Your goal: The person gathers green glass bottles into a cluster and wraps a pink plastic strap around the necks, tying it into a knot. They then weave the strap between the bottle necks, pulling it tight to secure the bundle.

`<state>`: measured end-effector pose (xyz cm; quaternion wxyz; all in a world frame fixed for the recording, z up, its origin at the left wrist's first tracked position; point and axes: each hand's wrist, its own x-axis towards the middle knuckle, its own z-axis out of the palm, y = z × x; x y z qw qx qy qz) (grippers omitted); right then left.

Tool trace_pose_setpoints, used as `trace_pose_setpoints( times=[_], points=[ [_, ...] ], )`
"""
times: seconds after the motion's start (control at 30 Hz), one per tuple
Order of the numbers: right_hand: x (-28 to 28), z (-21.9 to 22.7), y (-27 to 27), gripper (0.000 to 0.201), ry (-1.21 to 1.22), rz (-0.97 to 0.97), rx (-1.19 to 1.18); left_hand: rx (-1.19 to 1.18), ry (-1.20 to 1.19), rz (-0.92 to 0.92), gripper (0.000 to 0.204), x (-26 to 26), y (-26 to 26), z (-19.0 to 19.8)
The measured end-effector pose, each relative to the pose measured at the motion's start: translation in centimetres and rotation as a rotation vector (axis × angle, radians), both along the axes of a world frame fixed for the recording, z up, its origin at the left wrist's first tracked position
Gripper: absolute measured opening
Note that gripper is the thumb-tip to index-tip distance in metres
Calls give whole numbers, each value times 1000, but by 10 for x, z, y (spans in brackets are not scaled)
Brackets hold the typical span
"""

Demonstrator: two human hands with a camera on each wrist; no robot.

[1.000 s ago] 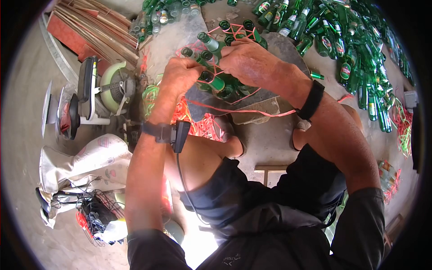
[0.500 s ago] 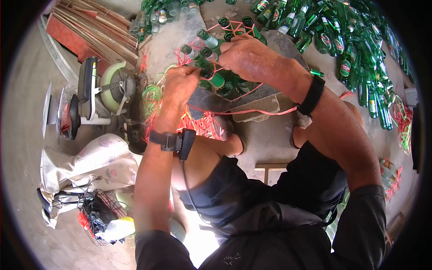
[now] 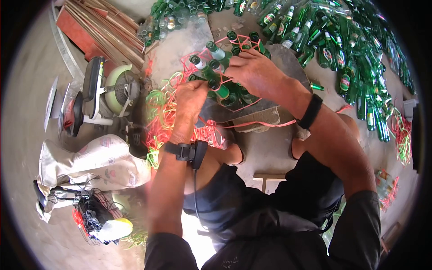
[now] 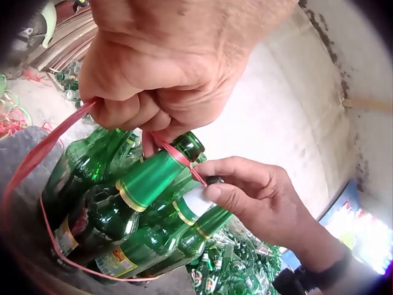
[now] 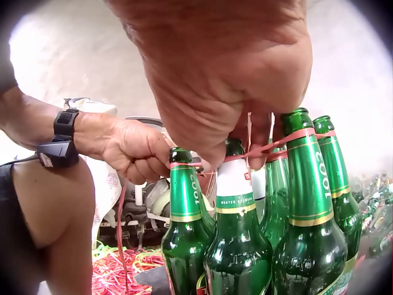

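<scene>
Green beer bottles (image 5: 236,255) stand upright in a bunch, with pink plastic strap (image 5: 270,147) running round and between their necks. Curled fingers of my left hand (image 3: 191,99) grip a length of the strap (image 4: 40,150) beside the nearest bottle neck (image 4: 156,175), and its tail hangs down from the fist. Across the bunch, my right hand (image 3: 256,72) pinches the strap between thumb and forefinger at another neck, as the left wrist view shows. A second strap loop (image 4: 67,258) circles the bottles lower down.
The bottles stand on a dark slab (image 3: 283,58). Loose pink and green strap (image 3: 166,119) is heaped at the left. Many green bottles (image 3: 333,49) lie on the floor at right. A fan (image 3: 119,92) and wooden strips (image 3: 103,31) are at left.
The left hand has shifted down and rightward at the near bottle neck, its forearm swinging inward. The right hand stays at the necks. The whole head view has tilted slightly.
</scene>
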<state>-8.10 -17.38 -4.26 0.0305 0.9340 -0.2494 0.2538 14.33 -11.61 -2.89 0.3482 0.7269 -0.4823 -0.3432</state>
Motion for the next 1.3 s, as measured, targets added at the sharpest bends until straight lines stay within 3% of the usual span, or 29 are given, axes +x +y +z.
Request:
trace_pose_setpoints(
  times=[0.13,0.23,0.27,0.33,0.47,0.53,0.67,0.73,0.77,1.07,1.13,1.17,1.3],
  points=[
    [-16,11,6,27,-169,-2,-123,-11,90,51,20,-2,5,-3],
    [-33,23,14,45,-191,-189,-38,-28,113,70,18,-1,6,-4],
    [-35,22,18,45,-188,-185,-43,-27,141,65,18,-2,7,-4],
    [-36,17,22,46,-218,-299,184,-28,171,63,17,-4,7,-4],
    [-38,16,14,38,-159,-318,101,-17,211,80,15,-10,8,0],
    [-40,21,16,39,-126,-441,187,-18,227,81,15,-13,7,1],
    [-55,17,4,39,-91,-465,251,-26,282,81,12,-12,5,-4],
    [-63,1,-8,35,-278,-228,209,-60,190,106,13,-10,5,-8],
    [-64,1,-10,30,-312,-201,216,-44,248,113,15,-10,5,-8],
    [-72,1,-46,27,-123,-260,253,-4,328,119,17,-36,18,-6],
    [-77,-7,-50,29,-392,-93,-464,-94,306,148,17,-51,22,-7],
    [-86,-3,-57,36,-222,-101,-196,-103,281,160,19,-58,25,-8],
    [-92,2,-75,33,-197,-105,-108,-200,344,154,20,-91,33,-17]
  ],
)
